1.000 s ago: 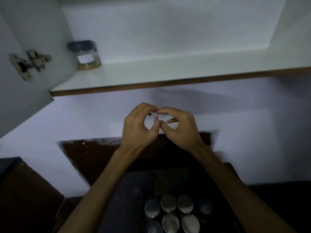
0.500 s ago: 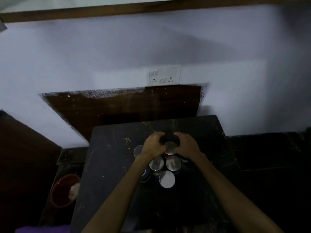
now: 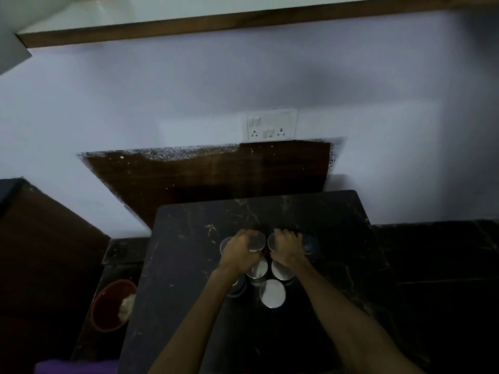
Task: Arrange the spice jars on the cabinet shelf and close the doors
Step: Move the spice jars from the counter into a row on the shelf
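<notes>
Several spice jars stand clustered on a black marble table (image 3: pixel 189 252), most with silver lids, such as the nearest jar (image 3: pixel 272 293), and a dark-lidded jar (image 3: pixel 311 245) at the right. My left hand (image 3: pixel 239 256) curls around a silver-lidded jar (image 3: pixel 257 240) at the back of the cluster. Beside it, my right hand (image 3: pixel 288 251) wraps a second silver-lidded jar (image 3: pixel 272 242). Both jars still rest on the table. The white cabinet shelf (image 3: pixel 189 16) with its brown front edge runs across the top of the view.
An open cabinet door (image 3: pixel 10 49) shows at the upper left. A wall socket plate (image 3: pixel 271 125) sits above a dark brown panel (image 3: pixel 216 174). A red bowl (image 3: pixel 108 306) stands low at the table's left. Dark counter (image 3: pixel 437 252) extends to the right.
My hands came down from below the shelf to the jar cluster and moved apart, each closing on a back jar. The view dropped from the shelf to the table.
</notes>
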